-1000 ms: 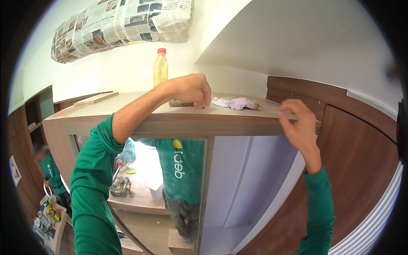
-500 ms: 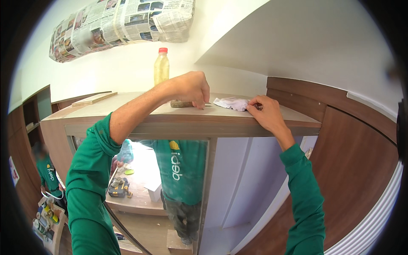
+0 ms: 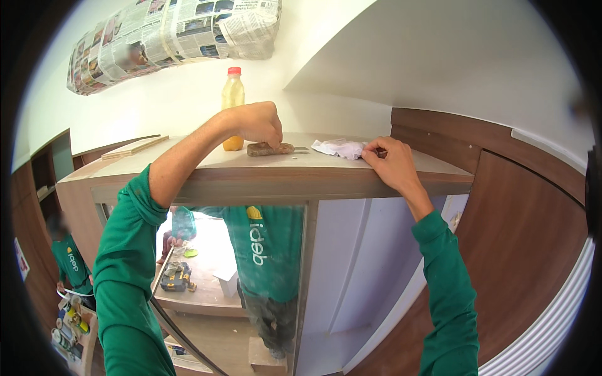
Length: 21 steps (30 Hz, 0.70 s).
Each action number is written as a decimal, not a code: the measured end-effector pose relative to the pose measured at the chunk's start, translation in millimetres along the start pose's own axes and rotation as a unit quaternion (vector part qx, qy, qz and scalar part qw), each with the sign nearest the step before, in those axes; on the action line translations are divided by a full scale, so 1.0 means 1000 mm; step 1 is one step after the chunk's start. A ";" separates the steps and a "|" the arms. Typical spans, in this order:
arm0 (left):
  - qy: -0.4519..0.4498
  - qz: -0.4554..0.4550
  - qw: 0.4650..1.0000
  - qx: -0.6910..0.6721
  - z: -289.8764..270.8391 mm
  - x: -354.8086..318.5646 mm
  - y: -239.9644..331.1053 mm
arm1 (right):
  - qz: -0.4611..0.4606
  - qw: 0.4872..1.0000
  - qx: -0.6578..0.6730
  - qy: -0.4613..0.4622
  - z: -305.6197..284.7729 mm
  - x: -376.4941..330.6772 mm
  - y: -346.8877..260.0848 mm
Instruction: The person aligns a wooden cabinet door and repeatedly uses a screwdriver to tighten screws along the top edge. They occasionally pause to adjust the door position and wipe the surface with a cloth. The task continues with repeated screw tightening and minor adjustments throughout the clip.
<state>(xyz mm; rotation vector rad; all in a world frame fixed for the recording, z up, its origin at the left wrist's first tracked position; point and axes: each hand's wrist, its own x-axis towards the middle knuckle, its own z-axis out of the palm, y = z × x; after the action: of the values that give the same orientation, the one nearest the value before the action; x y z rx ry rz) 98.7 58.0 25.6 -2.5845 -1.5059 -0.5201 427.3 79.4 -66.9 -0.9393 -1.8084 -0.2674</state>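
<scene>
My left hand [image 3: 260,125] is bent down over the top of the wooden cabinet [image 3: 213,177]. Its fingers are curled together just above a tool with a worn brown handle [image 3: 266,149] and a thin metal blade. Whether anything sits between those fingertips is hidden. A crumpled whitish cloth [image 3: 342,148] lies to the right of the blade. At its right end, my right hand [image 3: 392,164] pinches its edge between thumb and fingers, the wrist by the cabinet's front edge.
Behind my left hand stands a red-capped bottle [image 3: 233,94] of yellow liquid. A newspaper-wrapped bundle [image 3: 175,37] is above on the wall. Wood strips [image 3: 135,147] lie at left; below is a mirrored door [image 3: 266,250]. A person [image 3: 72,263] stands beside a cluttered bench [image 3: 78,332] at far left.
My left hand has moved left, from by the blade to over the handle, so more of the tool shows. My right hand has stayed at the cloth's edge.
</scene>
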 end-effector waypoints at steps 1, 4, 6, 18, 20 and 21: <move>-0.004 -0.002 1.000 -0.009 -0.003 -0.007 0.009 | 0.006 1.000 -0.003 -0.001 -0.001 0.000 0.001; 0.044 0.049 0.998 -0.014 0.002 -0.010 -0.003 | 0.006 0.999 0.029 0.012 -0.002 0.000 -0.003; 0.106 0.073 0.991 0.023 0.004 -0.008 -0.002 | -0.013 0.994 0.097 0.047 -0.004 -0.002 -0.008; 0.267 0.225 0.920 -0.180 0.038 -0.002 0.151 | 0.185 0.862 0.463 0.092 -0.040 -0.050 -0.100; 0.208 0.250 0.919 -0.224 0.046 0.008 0.166 | 0.181 0.853 0.462 0.159 -0.050 -0.053 -0.087; 0.181 0.266 0.918 -0.232 0.051 0.009 0.171 | 0.177 0.848 0.463 0.188 -0.054 -0.056 -0.080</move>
<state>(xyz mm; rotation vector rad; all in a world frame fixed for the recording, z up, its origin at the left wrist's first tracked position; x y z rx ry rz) 261.8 -7.0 -4.9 -2.8318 -0.5698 -1.3059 417.2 -31.1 -72.6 -0.4431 -1.1317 0.5871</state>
